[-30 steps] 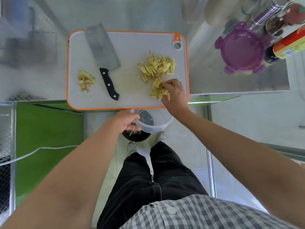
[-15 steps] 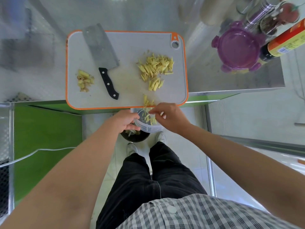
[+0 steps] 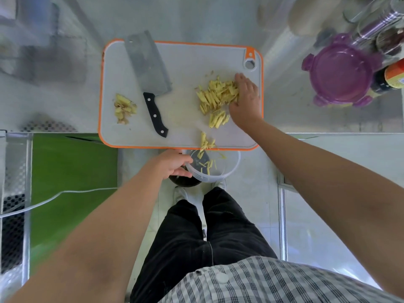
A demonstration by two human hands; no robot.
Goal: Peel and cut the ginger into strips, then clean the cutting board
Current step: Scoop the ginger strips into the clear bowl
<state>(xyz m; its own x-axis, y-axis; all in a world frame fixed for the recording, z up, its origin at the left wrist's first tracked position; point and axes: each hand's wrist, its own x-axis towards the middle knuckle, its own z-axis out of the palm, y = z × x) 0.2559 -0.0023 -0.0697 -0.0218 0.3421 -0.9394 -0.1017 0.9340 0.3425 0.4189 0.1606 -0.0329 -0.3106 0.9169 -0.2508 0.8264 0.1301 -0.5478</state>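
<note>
A white cutting board [image 3: 188,62] with an orange rim lies on the steel counter. Yellow ginger strips [image 3: 215,96] are heaped on its right half, and a few strips [image 3: 205,142] lie at its near edge. My right hand [image 3: 246,100] rests flat against the right side of the heap, fingers straight. My left hand [image 3: 173,164] grips the rim of a clear plastic container [image 3: 227,171] held just below the board's near edge; several strips lie inside it. A cleaver [image 3: 150,79] with a black handle lies on the board's left half, with ginger peelings [image 3: 123,108] left of it.
A purple-lidded container [image 3: 342,72], a sauce bottle [image 3: 391,76] and jars stand on the counter at the right. A dark bin [image 3: 185,181] sits on the floor under the clear container. The counter edge runs along the board's near side.
My right hand left the container's mouth and moved back up onto the board, now against the right side of the ginger heap. The left hand still holds the container.
</note>
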